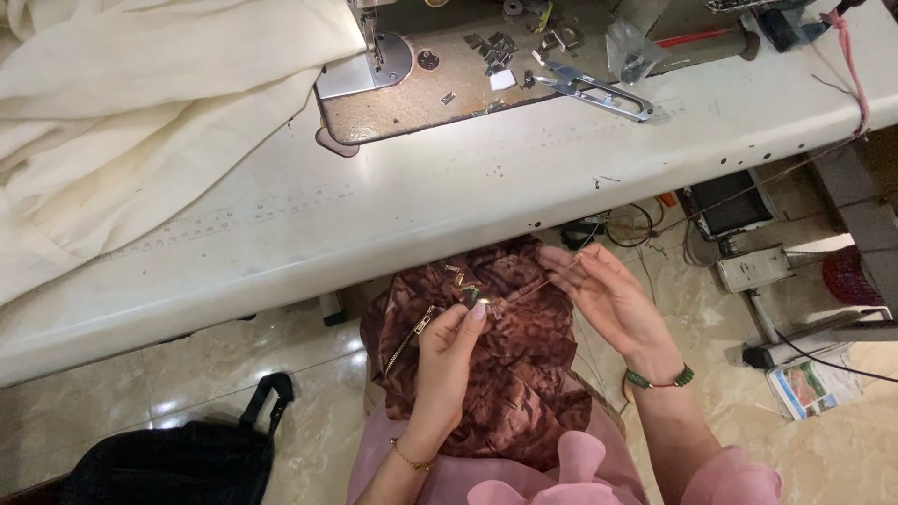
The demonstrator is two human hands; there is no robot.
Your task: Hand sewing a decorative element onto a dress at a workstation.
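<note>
A brown patterned fabric [510, 374] with a zipper [412, 339] along its left edge lies bunched in my lap, below the table edge. My left hand [454, 351] pinches a small shiny metal piece [472, 299] at the top of the fabric. My right hand [608, 299] is at the fabric's upper right corner, its fingertips pinching a thin thread or fabric edge that runs toward the left hand. A gold bracelet circles my left wrist and a green bead bracelet [659, 379] my right.
A white sewing table [393, 206] spans the view, with the sewing machine bed [440, 75], thread snips [594, 89], small metal parts and a heap of cream cloth [140, 103]. A black bag [178, 458], cables and a booklet [809, 385] lie on the tiled floor.
</note>
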